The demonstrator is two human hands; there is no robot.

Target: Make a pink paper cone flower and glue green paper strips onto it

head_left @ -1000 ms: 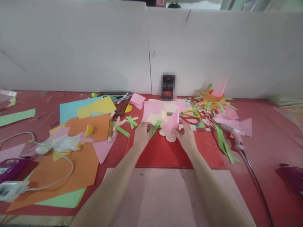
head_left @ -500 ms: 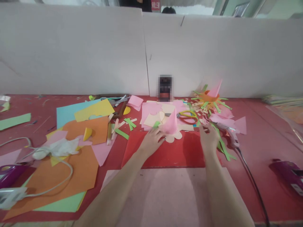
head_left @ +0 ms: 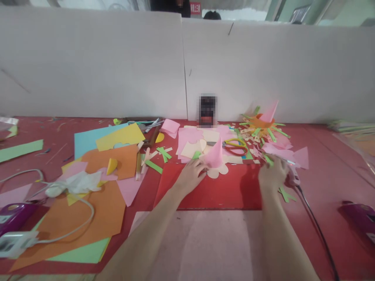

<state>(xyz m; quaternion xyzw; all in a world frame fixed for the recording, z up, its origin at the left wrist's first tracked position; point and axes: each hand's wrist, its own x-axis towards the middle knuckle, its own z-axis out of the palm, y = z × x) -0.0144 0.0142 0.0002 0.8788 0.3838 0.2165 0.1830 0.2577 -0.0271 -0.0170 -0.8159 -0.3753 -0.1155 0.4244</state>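
Observation:
A pink paper cone [head_left: 215,154] stands on a cream paper flower base [head_left: 216,171] at the far edge of a red board [head_left: 216,191]. My left hand [head_left: 193,175] has its fingers closed at the left edge of this piece, touching the base beside the cone. To the right, my right hand [head_left: 273,171] is over the green paper strips [head_left: 268,159], just left of a hot glue gun [head_left: 293,175]. Its fingers are blurred and partly hidden, so whether they grip anything does not show.
Scissors [head_left: 234,146] lie on pink and cream paper behind the cone. A decorated orange piece with a pink cone [head_left: 260,121] stands at the back right. Orange sheets [head_left: 102,210] and a white cable [head_left: 90,212] cover the left; a black cord [head_left: 318,230] runs along the right.
My right hand has moved right, from beside the board to over the green strips by the glue gun. The left hand stays at the paper flower base. The view has shifted slightly.

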